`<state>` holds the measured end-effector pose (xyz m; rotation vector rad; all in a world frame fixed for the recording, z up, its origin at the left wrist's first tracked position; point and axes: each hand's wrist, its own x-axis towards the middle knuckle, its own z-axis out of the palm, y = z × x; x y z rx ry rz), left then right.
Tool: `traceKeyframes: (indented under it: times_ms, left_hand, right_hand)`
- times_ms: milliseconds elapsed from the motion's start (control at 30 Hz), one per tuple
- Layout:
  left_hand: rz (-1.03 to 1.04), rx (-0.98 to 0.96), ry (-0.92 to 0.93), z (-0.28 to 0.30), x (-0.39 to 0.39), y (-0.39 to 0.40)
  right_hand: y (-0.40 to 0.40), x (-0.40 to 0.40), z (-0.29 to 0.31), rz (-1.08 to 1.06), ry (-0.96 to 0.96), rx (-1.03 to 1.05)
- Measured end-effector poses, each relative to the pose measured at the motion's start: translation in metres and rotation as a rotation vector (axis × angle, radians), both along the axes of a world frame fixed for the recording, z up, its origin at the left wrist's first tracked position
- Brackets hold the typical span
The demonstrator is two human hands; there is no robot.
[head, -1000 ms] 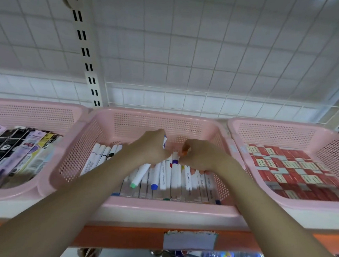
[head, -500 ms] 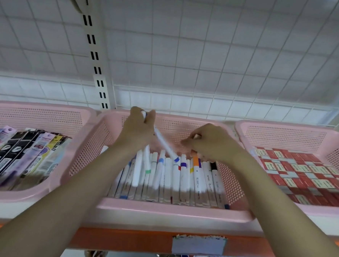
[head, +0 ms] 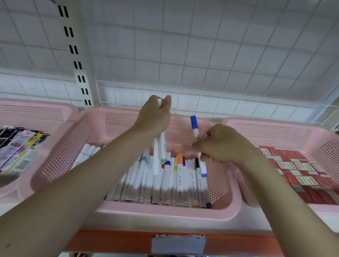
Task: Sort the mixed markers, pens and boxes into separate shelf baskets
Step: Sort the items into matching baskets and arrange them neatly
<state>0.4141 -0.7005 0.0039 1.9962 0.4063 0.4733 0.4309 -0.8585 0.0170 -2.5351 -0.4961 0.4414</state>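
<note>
1. Head view, layout. Three pink mesh baskets stand side by side on the shelf [head: 177, 246]. The left basket [head: 29, 115] holds flat packaged items. The middle basket [head: 159, 212] holds a row of white markers [head: 173, 180] lying side by side with their length running near to far. The right basket [head: 283, 133] holds red and cream boxes [head: 301, 172].

2. Head view, left hand [head: 154, 118]. It is raised over the far half of the middle basket. The fingers are curled round the upper ends of two white markers [head: 159, 149], which hang steeply downward; the lower tip of one shows a green cap, just above the row.

3. Head view, right hand [head: 223, 143]. It is just right of the left hand, over the right part of the same basket. The grip is closed round the middle of a blue-capped marker [head: 193, 125] held near upright, with one blue end above the hand and one below.

4. Handling judgement. The markers appear light, rigid and smooth-barrelled, so they are likely to slide or roll in a loose hold. A hold at mid-barrel gives the best control of tilt; a hold at one end, as in the left hand, lets the free end swing. The caps may pull off, so the barrel is the safer place to take hold.

5. Handling judgement, other goods. The boxes look light and crushable at the corners, and are best taken by two opposite faces.
</note>
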Motion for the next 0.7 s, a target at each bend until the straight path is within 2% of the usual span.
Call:
traceKeyframes:
  times_ms: [200, 367, 467, 567, 633, 700]
  left_hand:
    - [-0.109, -0.110, 0.305, -0.018, 0.009, -0.018]
    - [-0.144, -0.170, 0.336, -0.019, 0.005, -0.014]
    - [-0.134, -0.280, 0.321, -0.017, 0.002, -0.005]
    - [-0.161, -0.391, 0.305, -0.016, 0.000, -0.009]
    - [-0.246, -0.317, 0.315, -0.021, -0.001, -0.018]
    - [-0.355, -0.109, 0.382, -0.026, -0.002, -0.028]
  right_hand:
    - [0.009, -0.008, -0.010, 0.073, 0.137, -0.204]
    - [0.014, -0.014, -0.015, 0.151, 0.256, -0.406]
    - [0.013, -0.005, -0.008, 0.124, 0.065, -0.392]
    - [0.007, 0.003, 0.001, 0.013, -0.154, -0.285]
    - [0.001, 0.007, 0.004, -0.063, -0.190, -0.212]
    - [-0.004, 0.009, 0.003, -0.095, -0.204, -0.205]
